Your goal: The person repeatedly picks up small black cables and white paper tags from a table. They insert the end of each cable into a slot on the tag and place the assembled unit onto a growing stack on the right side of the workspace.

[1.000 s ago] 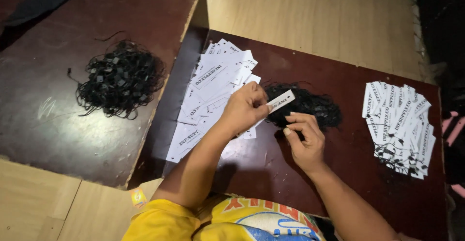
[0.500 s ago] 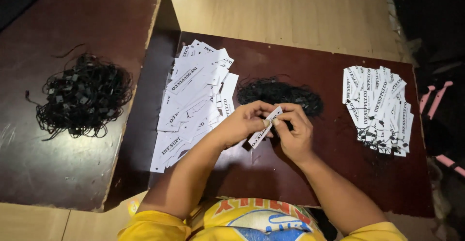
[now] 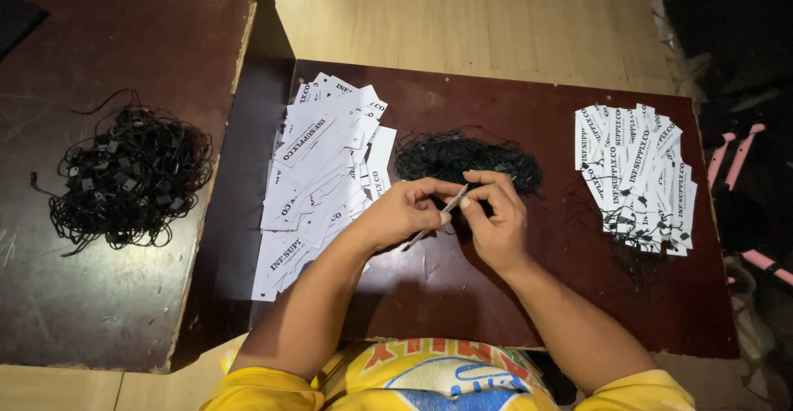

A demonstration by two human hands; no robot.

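My left hand and my right hand meet over the middle of a small dark brown table. Between their fingertips they pinch one narrow white paper tag, seen nearly edge-on. Just behind the hands lies a heap of thin black strings. A spread pile of plain white tags lies to the left of my left hand. Far right, a second pile of white tags with black strings attached rests on the table.
A larger dark brown table stands to the left, bearing another tangle of black strings with small clasps. Light wooden floor shows beyond. Pink objects sit in the dark at the right edge.
My hands have come together on the single tag. It has turned from flat-facing to nearly edge-on. The camera view has shifted so the tables sit further right in view.
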